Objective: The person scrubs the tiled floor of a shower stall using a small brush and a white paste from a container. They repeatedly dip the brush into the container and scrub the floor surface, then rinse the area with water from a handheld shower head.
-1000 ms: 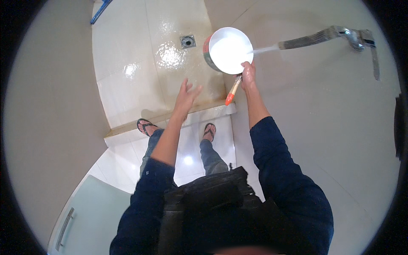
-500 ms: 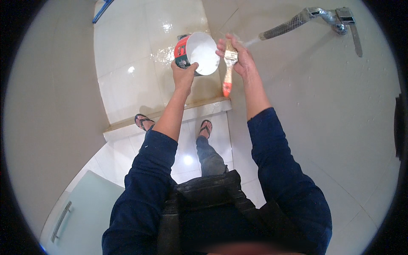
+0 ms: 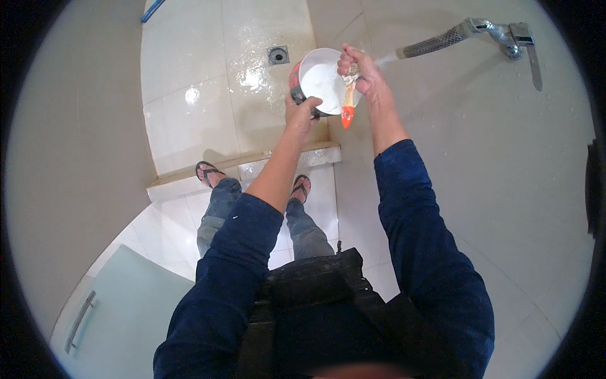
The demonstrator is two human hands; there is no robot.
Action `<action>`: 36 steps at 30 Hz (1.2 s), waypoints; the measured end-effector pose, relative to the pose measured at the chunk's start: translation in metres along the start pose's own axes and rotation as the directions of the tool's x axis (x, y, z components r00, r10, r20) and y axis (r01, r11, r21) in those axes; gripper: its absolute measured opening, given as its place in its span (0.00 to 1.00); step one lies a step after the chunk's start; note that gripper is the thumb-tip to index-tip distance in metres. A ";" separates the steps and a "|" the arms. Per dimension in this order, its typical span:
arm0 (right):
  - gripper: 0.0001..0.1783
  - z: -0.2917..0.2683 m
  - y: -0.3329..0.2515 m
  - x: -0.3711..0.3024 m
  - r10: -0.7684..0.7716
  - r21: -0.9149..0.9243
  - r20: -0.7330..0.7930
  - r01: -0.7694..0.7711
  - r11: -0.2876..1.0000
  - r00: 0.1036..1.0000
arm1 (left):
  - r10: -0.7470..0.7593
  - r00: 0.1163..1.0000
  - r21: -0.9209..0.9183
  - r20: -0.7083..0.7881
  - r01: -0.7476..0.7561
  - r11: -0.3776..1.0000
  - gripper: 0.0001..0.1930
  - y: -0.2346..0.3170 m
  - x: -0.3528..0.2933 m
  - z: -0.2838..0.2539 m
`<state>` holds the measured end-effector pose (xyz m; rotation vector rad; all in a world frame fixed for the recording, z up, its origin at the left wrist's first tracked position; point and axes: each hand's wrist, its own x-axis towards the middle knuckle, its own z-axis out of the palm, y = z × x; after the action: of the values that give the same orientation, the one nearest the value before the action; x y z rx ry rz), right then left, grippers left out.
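Note:
My left hand (image 3: 303, 114) grips the near left side of a round tub (image 3: 320, 79), white inside with a red and dark outer wall. The tub is tipped so its open mouth faces up toward me. Just right of its rim, my right hand (image 3: 363, 71) is closed around the bristle end of a paintbrush (image 3: 348, 106). The brush's wooden handle hangs down to an orange tip in front of the tub's right edge. Water sprays from the hose end (image 3: 404, 52) onto the right hand. The bristles are mostly hidden by my fingers.
A chrome tap (image 3: 514, 38) with a lever feeds the braided hose on the right wall. On the wet tiled floor is a square drain (image 3: 278, 55). A raised ledge (image 3: 290, 162) crosses before my feet. A frosted glass door (image 3: 126, 309) stands lower left.
My left hand has carried the tub to the right, uncovering the floor drain. My right hand has moved slightly right, and its fingers have curled round the brush's bristles.

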<state>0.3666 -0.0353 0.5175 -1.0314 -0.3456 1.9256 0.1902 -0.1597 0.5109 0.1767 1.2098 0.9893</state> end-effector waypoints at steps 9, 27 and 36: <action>0.12 0.012 -0.010 -0.023 -0.174 -0.606 -0.333 -0.069 0.792 0.927 | -0.047 0.983 -0.230 0.175 0.088 0.969 0.37 -0.006 -0.004 0.022; 0.22 0.017 -0.020 -0.175 -0.963 -0.903 0.250 0.384 -0.195 0.098 | 0.009 0.996 -0.176 0.090 0.007 0.984 0.38 -0.094 0.126 0.035; 0.19 0.097 -0.058 -0.200 -0.949 -0.955 -0.011 0.277 0.103 0.316 | 0.021 0.994 -0.187 0.107 -0.001 0.982 0.39 -0.069 0.093 0.050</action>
<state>0.3750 -0.1506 0.7156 -1.6755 -1.2104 0.2092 0.2713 -0.1154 0.4244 0.0875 1.0120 1.0838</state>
